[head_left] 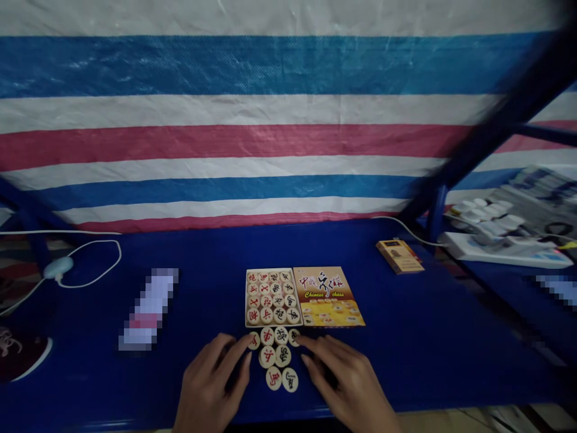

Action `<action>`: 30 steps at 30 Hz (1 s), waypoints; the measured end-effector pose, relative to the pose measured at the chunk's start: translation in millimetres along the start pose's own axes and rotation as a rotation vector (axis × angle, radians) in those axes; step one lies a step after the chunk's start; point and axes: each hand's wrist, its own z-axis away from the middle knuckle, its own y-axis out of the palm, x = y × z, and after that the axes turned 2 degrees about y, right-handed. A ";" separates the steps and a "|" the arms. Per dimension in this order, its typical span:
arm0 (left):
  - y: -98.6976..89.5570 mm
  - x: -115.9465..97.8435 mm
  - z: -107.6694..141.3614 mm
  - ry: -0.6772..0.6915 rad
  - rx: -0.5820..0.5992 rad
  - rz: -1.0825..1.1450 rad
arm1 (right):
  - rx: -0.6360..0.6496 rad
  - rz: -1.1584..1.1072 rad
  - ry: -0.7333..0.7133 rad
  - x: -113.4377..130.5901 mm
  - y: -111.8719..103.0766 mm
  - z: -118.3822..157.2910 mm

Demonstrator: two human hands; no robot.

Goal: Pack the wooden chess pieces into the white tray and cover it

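The index fingertip of my left hand (215,376) touches a red-marked Chinese chess piece (255,341), its thumb held apart below. My right hand (345,376) rests its index fingertip on the edge of a black-marked piece (293,337), with the thumb also spread. Neither piece looks pinched. Between them, on the blue surface, lie a red piece (267,335) and a black piece (280,335). Closer to me are two more rows of paired pieces, red on the left and black on the right. An open box (247,294) holds several pieces in rows.
Beside the box lies its printed lid (329,288). A pixelated, phone-shaped object (151,307) is left; a small brown carton (400,257) lies right. A white power strip (509,251) stands at far right, a cable with a pale blue disc (58,267) at left, a shoe (22,355) at lower left.
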 end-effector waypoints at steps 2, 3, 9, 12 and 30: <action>-0.5 1.7 0.2 -0.008 0.055 -0.003 | 0.008 0.003 0.012 -0.8 1.1 0.2; -0.6 2.2 -0.3 -0.007 0.076 0.001 | 0.010 -0.002 0.022 -1.1 1.6 0.7; -1.2 2.3 -4.0 -0.047 0.107 0.090 | 0.013 -0.045 0.079 -2.8 3.8 4.9; -2.0 4.0 -4.1 -0.079 0.094 0.042 | -0.014 -0.031 0.082 -4.4 5.4 4.8; 8.1 1.8 -70.8 -0.148 0.012 0.096 | -0.321 0.013 0.029 4.2 -8.0 -68.1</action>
